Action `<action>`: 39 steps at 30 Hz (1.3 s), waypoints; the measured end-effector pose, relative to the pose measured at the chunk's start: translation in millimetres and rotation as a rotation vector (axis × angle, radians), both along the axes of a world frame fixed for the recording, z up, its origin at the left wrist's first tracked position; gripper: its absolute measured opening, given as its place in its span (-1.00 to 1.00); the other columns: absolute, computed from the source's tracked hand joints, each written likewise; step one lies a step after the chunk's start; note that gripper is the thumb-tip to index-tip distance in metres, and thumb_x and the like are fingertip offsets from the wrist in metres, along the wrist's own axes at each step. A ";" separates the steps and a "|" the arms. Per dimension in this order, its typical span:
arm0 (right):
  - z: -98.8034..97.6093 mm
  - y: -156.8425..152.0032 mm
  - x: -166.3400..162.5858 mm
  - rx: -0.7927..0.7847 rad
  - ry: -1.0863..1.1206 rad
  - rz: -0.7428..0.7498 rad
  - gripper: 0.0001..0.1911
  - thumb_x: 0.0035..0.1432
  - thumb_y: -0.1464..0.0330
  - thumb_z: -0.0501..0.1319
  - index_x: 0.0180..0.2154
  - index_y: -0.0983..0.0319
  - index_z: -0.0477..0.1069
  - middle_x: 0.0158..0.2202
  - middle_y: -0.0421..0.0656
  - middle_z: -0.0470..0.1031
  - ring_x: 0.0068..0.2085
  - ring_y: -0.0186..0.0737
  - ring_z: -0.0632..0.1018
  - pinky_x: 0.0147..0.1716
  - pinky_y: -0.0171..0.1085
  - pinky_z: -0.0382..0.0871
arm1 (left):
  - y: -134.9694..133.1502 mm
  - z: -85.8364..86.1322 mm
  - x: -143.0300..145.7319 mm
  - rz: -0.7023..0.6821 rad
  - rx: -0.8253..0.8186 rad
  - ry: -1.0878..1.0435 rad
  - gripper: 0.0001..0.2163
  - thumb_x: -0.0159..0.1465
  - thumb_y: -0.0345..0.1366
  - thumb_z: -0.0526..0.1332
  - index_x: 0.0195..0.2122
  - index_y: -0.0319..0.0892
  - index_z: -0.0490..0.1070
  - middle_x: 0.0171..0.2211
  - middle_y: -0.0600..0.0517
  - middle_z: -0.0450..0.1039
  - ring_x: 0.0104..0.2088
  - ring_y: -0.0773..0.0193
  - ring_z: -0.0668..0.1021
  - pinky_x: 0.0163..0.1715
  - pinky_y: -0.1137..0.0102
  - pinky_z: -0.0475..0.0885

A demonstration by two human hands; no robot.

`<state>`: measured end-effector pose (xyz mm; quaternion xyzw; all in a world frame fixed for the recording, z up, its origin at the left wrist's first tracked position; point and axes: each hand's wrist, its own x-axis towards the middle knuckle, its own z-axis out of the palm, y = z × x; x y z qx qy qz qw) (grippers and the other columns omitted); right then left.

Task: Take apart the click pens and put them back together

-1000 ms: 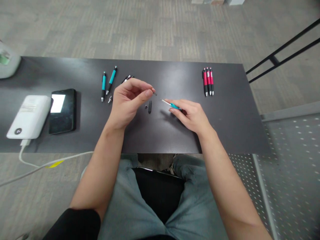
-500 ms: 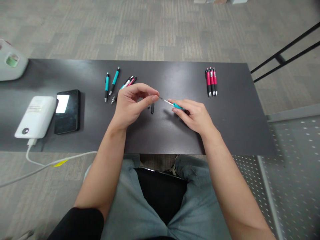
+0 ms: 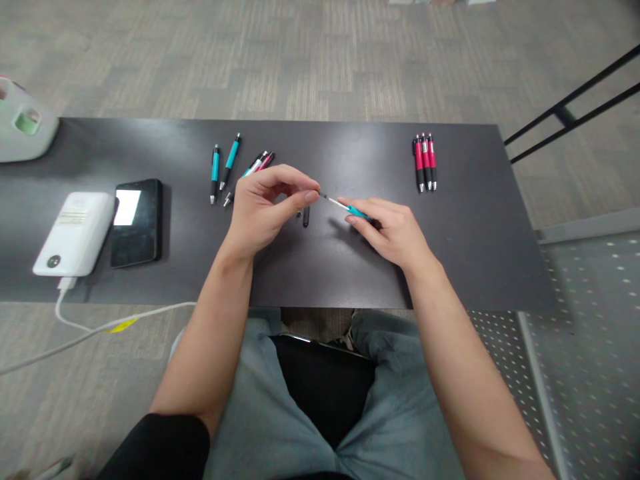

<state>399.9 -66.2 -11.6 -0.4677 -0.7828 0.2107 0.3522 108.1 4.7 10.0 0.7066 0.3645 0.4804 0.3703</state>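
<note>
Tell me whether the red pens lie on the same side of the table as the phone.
No, the red pens lie near the right end of the table, while the phone lies toward its left end.

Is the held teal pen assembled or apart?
Apart: white refill juts bare from teal barrel in the right hand; black sleeve lies loose nearby.

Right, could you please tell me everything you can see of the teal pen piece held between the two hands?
The teal plastic pen barrel is partly taken apart: a thin white refill with a dark tip sticks out of its front. Only a short teal stretch shows; the rest is hidden in the right hand, closed around it. Its tip points leftward and away, over the black table. The left hand pinches the refill's tip.
</note>
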 end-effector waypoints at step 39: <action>-2.8 -0.3 1.7 -0.003 0.014 0.000 -0.52 0.81 -0.08 0.33 0.34 0.02 0.87 0.00 -0.02 0.90 -0.07 0.14 0.84 0.06 0.03 0.77 | -1.5 13.3 -20.3 -0.143 -0.030 0.342 -0.29 0.23 0.20 0.84 0.26 0.00 0.72 0.28 -0.14 0.71 0.13 -0.05 0.72 0.24 0.06 0.71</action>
